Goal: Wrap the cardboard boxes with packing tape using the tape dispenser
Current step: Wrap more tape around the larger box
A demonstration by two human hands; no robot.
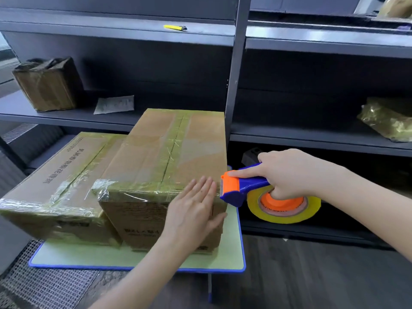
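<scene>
Two cardboard boxes stand side by side on a small table. The taller box (pixel 165 157) is on the right, with yellowish tape along its top seam and front edge. A flatter box (pixel 64 172) with printed characters lies to its left, also taped. My left hand (pixel 194 210) presses flat with straight fingers against the taller box's near right corner. My right hand (pixel 292 175) grips the blue and orange tape dispenser (pixel 240 188), index finger stretched along its top. Its orange cutter head touches the box's right edge. The tape roll (pixel 283 206) hangs under my right hand.
The table (pixel 138 259) has a pale green top with a blue rim. Dark metal shelves (pixel 236 70) rise close behind. They hold a small wrapped box (pixel 46 85), a grey pouch (pixel 113 104), a yellow knife (pixel 175 27) and a wrapped bundle (pixel 388 117). A wire mesh (pixel 40 284) lies on the floor at left.
</scene>
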